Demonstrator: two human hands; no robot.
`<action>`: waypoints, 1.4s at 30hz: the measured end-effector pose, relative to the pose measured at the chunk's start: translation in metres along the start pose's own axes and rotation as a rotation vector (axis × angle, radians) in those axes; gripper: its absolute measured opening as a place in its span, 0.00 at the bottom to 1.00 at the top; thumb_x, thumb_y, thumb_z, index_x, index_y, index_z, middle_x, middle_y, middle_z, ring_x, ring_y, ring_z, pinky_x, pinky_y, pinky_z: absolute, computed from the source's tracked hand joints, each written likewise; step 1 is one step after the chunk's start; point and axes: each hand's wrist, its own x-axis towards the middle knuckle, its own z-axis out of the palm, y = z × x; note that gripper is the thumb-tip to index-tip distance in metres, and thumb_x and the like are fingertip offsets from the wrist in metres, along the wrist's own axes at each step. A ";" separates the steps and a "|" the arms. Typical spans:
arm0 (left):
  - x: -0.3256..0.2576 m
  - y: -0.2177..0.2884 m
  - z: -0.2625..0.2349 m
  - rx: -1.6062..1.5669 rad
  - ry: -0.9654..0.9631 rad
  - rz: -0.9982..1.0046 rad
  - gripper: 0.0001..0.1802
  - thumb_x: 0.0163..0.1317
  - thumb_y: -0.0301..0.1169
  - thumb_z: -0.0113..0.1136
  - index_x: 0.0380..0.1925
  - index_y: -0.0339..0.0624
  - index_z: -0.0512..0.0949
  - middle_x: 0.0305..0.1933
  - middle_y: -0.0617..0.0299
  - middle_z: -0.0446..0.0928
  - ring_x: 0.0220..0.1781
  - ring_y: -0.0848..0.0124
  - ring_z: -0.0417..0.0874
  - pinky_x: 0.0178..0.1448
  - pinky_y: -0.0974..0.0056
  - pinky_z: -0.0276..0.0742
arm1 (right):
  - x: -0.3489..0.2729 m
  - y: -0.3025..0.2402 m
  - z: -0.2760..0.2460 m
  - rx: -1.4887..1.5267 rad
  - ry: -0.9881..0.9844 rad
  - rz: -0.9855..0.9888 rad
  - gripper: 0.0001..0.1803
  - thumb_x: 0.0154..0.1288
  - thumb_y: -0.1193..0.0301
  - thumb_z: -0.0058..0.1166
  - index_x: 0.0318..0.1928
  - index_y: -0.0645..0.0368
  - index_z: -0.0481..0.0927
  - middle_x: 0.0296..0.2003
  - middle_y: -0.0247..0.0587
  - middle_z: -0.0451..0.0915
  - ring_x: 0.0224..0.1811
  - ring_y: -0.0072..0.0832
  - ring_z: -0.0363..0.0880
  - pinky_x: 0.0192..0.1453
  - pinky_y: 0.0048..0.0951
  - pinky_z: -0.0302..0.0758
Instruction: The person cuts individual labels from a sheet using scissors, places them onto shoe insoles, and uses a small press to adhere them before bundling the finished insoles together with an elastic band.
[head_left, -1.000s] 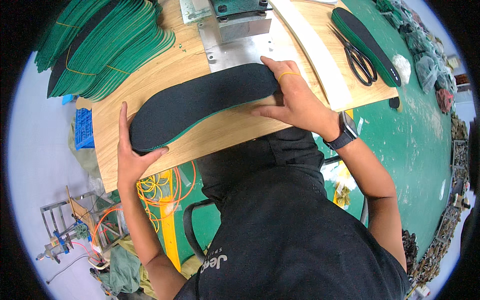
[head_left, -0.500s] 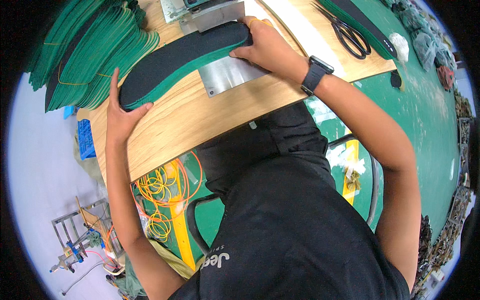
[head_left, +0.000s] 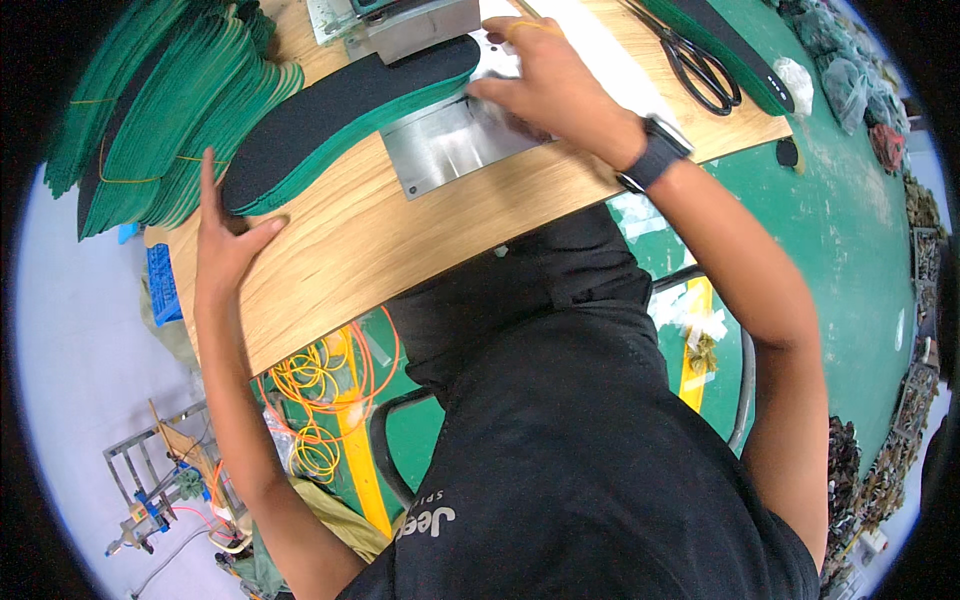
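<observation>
Looks like a lining-up step to me: the insoles (head_left: 350, 115) lie on the desk (head_left: 330, 285), right end at the metal block (head_left: 430, 34), can't tell if under it or just beside. Left hand (head_left: 225, 250) has its fingers spread round one end, right hand (head_left: 570, 90) is kinda blurry with fingers open by the other, so neither's clenched. I'd say any nudge calls for light, even guiding from both ends. Left side's tight, the bundles (head_left: 150, 130) are right there, but there's bare wood toward the front edge
</observation>
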 end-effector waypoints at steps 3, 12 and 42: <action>-0.026 -0.010 -0.004 -0.084 0.174 -0.046 0.41 0.54 0.31 0.64 0.66 0.40 0.57 0.61 0.47 0.66 0.58 0.63 0.71 0.60 0.62 0.69 | -0.008 0.011 -0.054 -0.255 -0.094 -0.110 0.18 0.50 0.69 0.63 0.42 0.63 0.79 0.39 0.51 0.78 0.45 0.46 0.72 0.53 0.38 0.70; -0.036 0.076 0.085 -0.466 -0.014 -0.125 0.07 0.65 0.29 0.55 0.38 0.38 0.79 0.35 0.66 0.77 0.34 0.81 0.73 0.37 0.75 0.69 | -0.038 0.006 -0.055 -0.254 -0.206 -0.008 0.05 0.55 0.73 0.57 0.31 0.61 0.80 0.30 0.42 0.77 0.37 0.41 0.72 0.43 0.37 0.71; -0.027 0.127 0.142 -0.871 -0.241 -0.325 0.06 0.62 0.28 0.58 0.33 0.36 0.78 0.26 0.69 0.78 0.24 0.86 0.72 0.28 0.79 0.64 | -0.062 0.089 -0.165 0.213 -0.117 0.645 0.23 0.62 0.71 0.53 0.57 0.69 0.72 0.29 0.34 0.78 0.29 0.18 0.75 0.35 0.21 0.72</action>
